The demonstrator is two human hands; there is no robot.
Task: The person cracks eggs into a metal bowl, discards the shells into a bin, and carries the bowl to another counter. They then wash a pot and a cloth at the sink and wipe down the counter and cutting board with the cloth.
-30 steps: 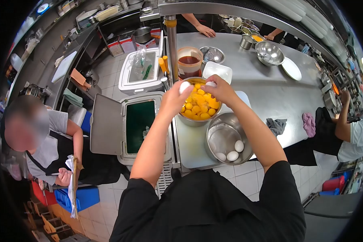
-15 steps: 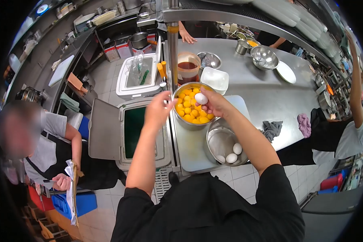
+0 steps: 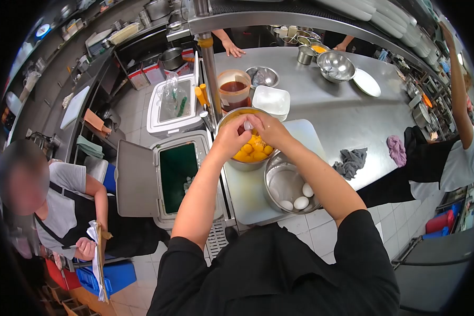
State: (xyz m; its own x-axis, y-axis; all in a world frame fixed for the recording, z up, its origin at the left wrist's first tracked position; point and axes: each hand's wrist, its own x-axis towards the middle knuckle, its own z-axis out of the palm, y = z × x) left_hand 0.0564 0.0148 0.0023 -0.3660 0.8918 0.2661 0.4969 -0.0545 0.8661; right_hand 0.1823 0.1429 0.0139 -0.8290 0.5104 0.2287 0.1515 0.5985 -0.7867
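Both hands meet over a steel pot [image 3: 240,165] that holds several orange yolks [image 3: 254,149]. A white egg [image 3: 248,125] is gripped between my left hand [image 3: 234,135] and my right hand [image 3: 268,130], with the fingers of both closed around it. Just right of and below the pot, a steel bowl [image 3: 284,181] holds white eggs [image 3: 301,203]. Pot and bowl are on a pale cutting board [image 3: 247,203]. White square dishes [image 3: 271,101] are stacked behind the pot, beside a tub of dark red liquid [image 3: 234,89].
An open bin [image 3: 137,179] stands left of the counter. Further left, a person [image 3: 68,205] holds papers. Another person's hand [image 3: 234,49] rests on the far counter; a third person [image 3: 447,163] is at right. Grey cloth [image 3: 351,162] and a metal post [image 3: 209,73] are nearby.
My left hand came back from beside the pot and joined my right hand at the egg. Pale pieces now show in the bin. The whole view has shifted slightly.
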